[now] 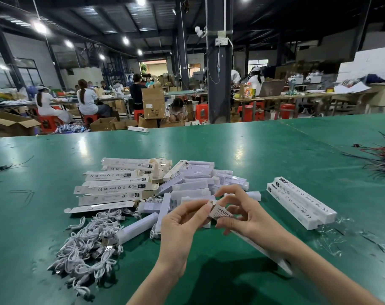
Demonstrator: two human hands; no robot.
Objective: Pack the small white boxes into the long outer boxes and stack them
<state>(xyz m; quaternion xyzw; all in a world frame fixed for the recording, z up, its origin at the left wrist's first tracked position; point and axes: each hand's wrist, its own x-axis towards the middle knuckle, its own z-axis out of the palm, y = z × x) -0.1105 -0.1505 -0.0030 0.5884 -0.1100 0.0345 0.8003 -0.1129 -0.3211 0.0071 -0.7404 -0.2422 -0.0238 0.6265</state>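
Both hands work on one long white outer box (222, 213) held above the green table (275, 155). My right hand (242, 214) grips its printed end, and the box runs back under my right forearm. My left hand (182, 219) pinches the small end flap between thumb and fingers. Behind the hands lies a heap of small white boxes (198, 183). To its left is a pile of flat, empty outer boxes (116, 186). Two or three packed outer boxes (299, 202) lie side by side at the right.
A tangle of white USB cables (88, 245) lies at the left front. Red and black wires (380, 157) sit at the far right edge, clear plastic scraps (332, 236) near the packed boxes. Workers, cartons and red stools fill the hall behind.
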